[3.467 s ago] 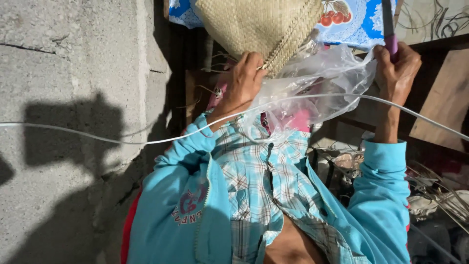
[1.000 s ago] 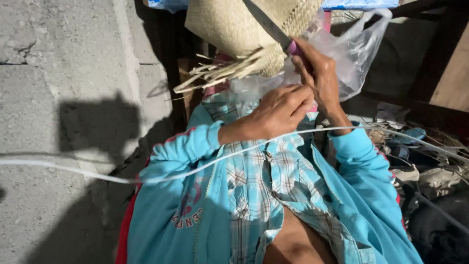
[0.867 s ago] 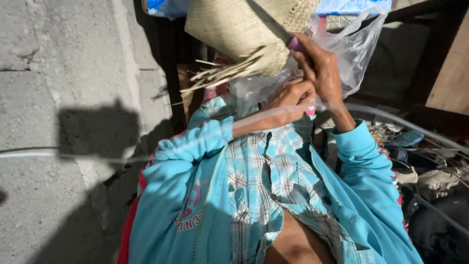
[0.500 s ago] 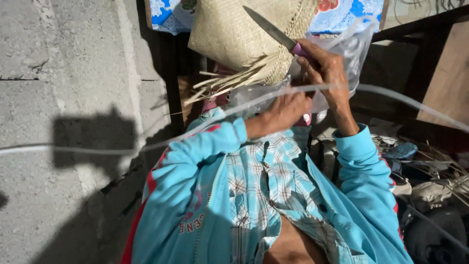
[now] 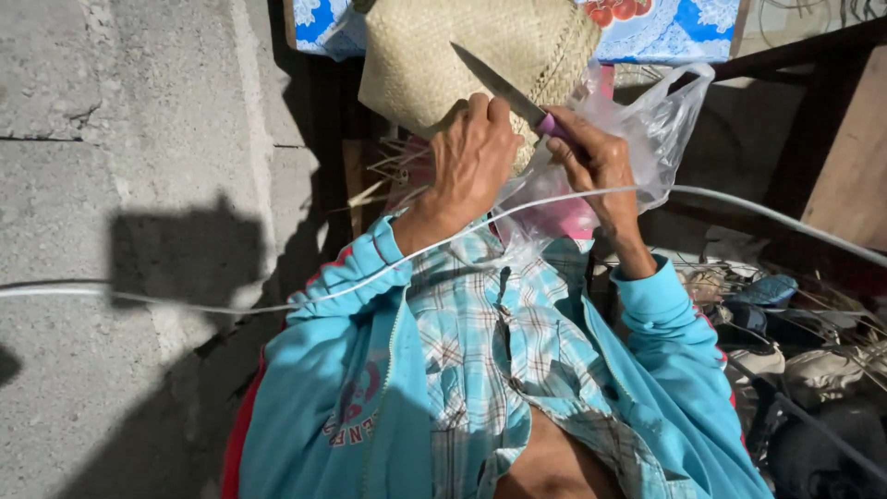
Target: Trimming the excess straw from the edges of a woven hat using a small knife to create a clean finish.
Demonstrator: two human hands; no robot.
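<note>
My left hand [image 5: 473,152] grips the lower edge of a woven straw basket [image 5: 480,51] held up in front of me. My right hand [image 5: 591,157] is closed around a knife [image 5: 504,85] with a purple handle; its blade lies across the basket's weave, pointing up and left. A clear plastic bag [image 5: 647,129] with something pink inside hangs under the basket, between my hands. Loose straw ends [image 5: 383,180] stick out to the left below the basket. I wear a turquoise jacket [image 5: 351,388] over a plaid shirt.
A thin white cord [image 5: 166,300] stretches across the view in front of my chest. A concrete wall and floor [image 5: 111,185] fill the left. A blue patterned cloth [image 5: 674,28] covers a wooden table behind. Shoes and clutter [image 5: 785,333] lie at the right.
My left hand rose from chest level to the basket's lower edge. The knife in my right hand moved up so its blade lies across the weave. The straw ends are less exposed.
</note>
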